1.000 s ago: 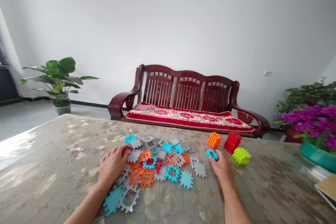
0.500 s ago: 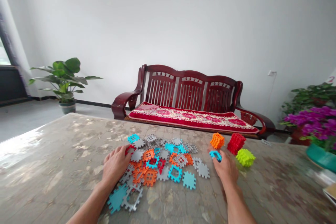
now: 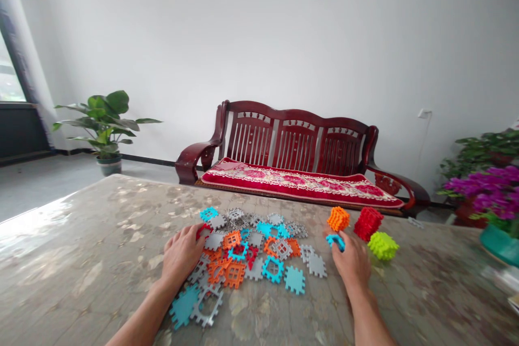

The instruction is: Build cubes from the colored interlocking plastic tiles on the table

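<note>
My left hand [image 3: 183, 251] rests at the left edge of a pile of toothed plastic building tiles. Its fingers are curled, with a red tile [image 3: 204, 231] between thumb and forefinger, partly hidden. To the right of the pile, my right hand [image 3: 352, 260] is closed on a blue tile [image 3: 335, 241]; its fingers are mostly hidden behind the hand. The pile holds grey, orange, blue and red tiles, some with window cut-outs, such as an orange window tile [image 3: 234, 274] and a blue framed tile [image 3: 273, 270]. A plain teal tile [image 3: 294, 280] lies at the near side.
Beyond my right hand stand an orange stack [image 3: 338, 218], a red stack [image 3: 368, 223] and a lime-green stack [image 3: 383, 246] of tiles. The table [image 3: 101, 259] has a patterned, shiny cover. Purple flowers in a teal pot [image 3: 498, 246] stand at right. A wooden bench [image 3: 294, 140] is behind.
The whole view has shifted slightly, so everything sits a little further right. Both hands keep nearly the same places relative to the tiles.
</note>
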Tool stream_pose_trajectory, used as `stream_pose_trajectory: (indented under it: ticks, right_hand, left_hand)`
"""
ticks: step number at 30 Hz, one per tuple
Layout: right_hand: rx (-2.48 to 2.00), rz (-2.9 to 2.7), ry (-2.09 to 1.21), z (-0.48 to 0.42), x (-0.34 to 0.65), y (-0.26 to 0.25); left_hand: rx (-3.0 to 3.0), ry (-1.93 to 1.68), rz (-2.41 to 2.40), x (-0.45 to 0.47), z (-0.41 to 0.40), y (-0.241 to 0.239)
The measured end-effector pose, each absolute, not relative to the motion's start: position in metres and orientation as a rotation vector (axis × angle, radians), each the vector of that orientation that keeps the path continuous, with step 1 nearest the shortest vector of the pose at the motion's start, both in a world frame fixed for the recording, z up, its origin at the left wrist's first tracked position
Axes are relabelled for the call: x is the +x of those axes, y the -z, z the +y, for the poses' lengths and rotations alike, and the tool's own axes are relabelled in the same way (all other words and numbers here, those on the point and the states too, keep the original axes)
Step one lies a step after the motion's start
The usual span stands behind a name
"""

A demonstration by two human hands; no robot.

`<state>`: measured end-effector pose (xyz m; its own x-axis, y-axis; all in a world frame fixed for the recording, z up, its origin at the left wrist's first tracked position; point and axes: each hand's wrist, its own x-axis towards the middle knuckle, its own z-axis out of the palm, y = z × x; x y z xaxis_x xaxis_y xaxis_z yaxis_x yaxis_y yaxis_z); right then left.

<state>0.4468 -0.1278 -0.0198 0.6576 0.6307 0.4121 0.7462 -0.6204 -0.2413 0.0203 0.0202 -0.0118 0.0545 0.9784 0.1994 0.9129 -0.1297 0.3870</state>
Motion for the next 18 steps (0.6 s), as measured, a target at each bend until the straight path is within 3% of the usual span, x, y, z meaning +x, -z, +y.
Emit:
stream_pose_trajectory:
  ticks: [8, 18]
  right_hand:
    - [-1.876, -1.660, 0.267, -0.095, 0.405, 0.019]
    - [-2.161, -1.762, 0.192, -0.089, 0.374, 0.017]
  left_hand:
    - [2.163, -0.593, 1.967, 0.021, 0.019, 0.009]
    - [2.150, -0.557, 1.975, 0.021, 0.018, 0.007]
